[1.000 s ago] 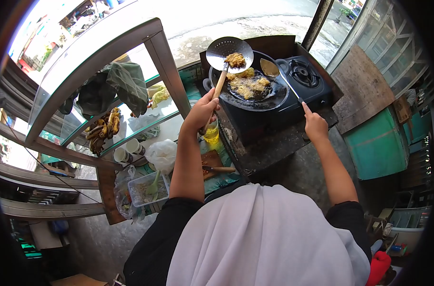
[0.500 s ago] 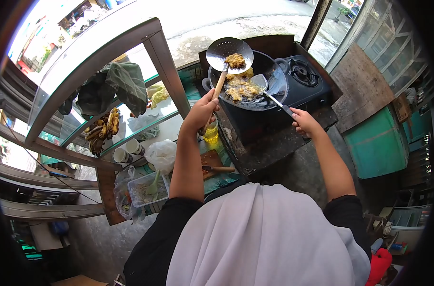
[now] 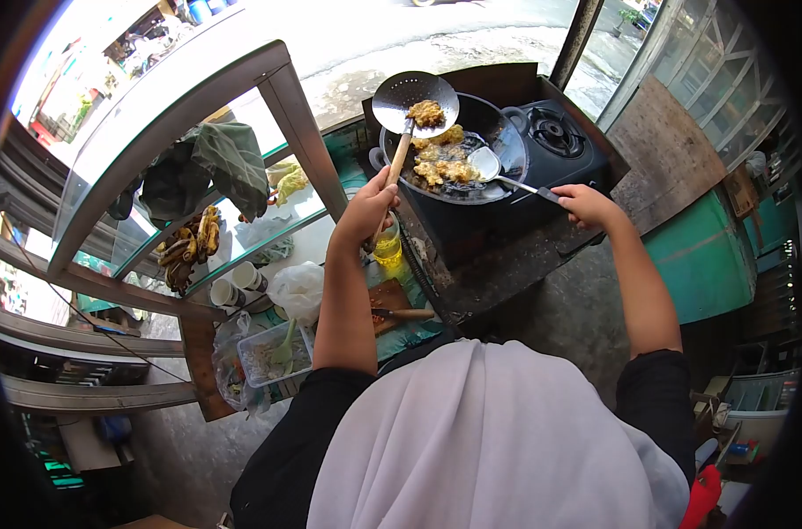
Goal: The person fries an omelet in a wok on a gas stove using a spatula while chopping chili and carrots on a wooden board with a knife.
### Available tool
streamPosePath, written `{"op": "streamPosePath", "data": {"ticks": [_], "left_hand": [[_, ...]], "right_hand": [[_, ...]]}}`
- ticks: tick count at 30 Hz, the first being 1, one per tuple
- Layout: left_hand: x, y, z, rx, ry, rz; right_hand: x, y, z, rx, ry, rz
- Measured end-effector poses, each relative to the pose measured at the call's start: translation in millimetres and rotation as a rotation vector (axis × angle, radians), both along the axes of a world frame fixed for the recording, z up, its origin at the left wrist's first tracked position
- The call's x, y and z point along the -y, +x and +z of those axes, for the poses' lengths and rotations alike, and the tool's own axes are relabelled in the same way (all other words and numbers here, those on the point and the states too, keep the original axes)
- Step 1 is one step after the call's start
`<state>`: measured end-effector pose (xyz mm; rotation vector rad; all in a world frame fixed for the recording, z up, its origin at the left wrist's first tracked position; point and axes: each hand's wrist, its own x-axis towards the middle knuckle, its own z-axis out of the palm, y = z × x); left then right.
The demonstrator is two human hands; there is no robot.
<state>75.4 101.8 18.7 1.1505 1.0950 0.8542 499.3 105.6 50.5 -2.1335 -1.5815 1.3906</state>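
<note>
My left hand (image 3: pixel 368 210) is closed round the wooden handle of a perforated skimmer (image 3: pixel 401 97). One browned fried piece (image 3: pixel 426 113) rests in the skimmer, held over the left part of a wok (image 3: pixel 507 132). My right hand (image 3: pixel 586 207) grips the dark handle of a metal spatula (image 3: pixel 484 164), whose blade lies in the wok at the right edge of more golden fried pieces (image 3: pixel 443 167) in dark oil. The wok sits on a black stove (image 3: pixel 586 167).
At the left stands a glass display case (image 3: pixel 282 88) with bananas (image 3: pixel 189 242). Below it are cups (image 3: pixel 247 275), a plastic bag (image 3: pixel 297 289), a tub (image 3: pixel 264 357) and a knife (image 3: pixel 405 314) on a cutting board. A free burner (image 3: pixel 555 132) is right of the wok.
My right hand has moved right and slightly up, turning the spatula handle flatter. The skimmer with its piece has shifted slightly left.
</note>
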Motion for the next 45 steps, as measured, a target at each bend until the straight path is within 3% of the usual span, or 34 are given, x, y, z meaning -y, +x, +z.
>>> {"op": "streamPosePath", "data": {"ticks": [5,19,23,35,38,41,42,45], "left_hand": [[3,5,6,-0.020,0.004,-0.005],[5,5,2,-0.007,0.007,0.003],[7,2,2,0.010,0.009,-0.013],[-7,9,-13,-0.181,-0.051,-0.043],[-16,13,-32,-0.230,-0.045,-0.082],[-15,17,-30,-0.168,-0.090,-0.099],[-15,18,-31,-0.152,-0.094,-0.106],[-12,19,-29,-0.123,-0.110,-0.125]], "right_hand": [[-9,-14,-20,-0.129,-0.063,-0.013],[2,-36,-64,-0.400,0.065,-0.174],[15,-14,-83,-0.358,0.222,-0.154],[53,-5,-8,-0.397,0.375,-0.183],[52,-6,-5,-0.277,0.460,-0.108],[56,-14,-16,0.214,1.067,0.208],[65,-29,1,0.236,0.818,0.097],[71,-42,9,0.526,0.764,0.152]]}}
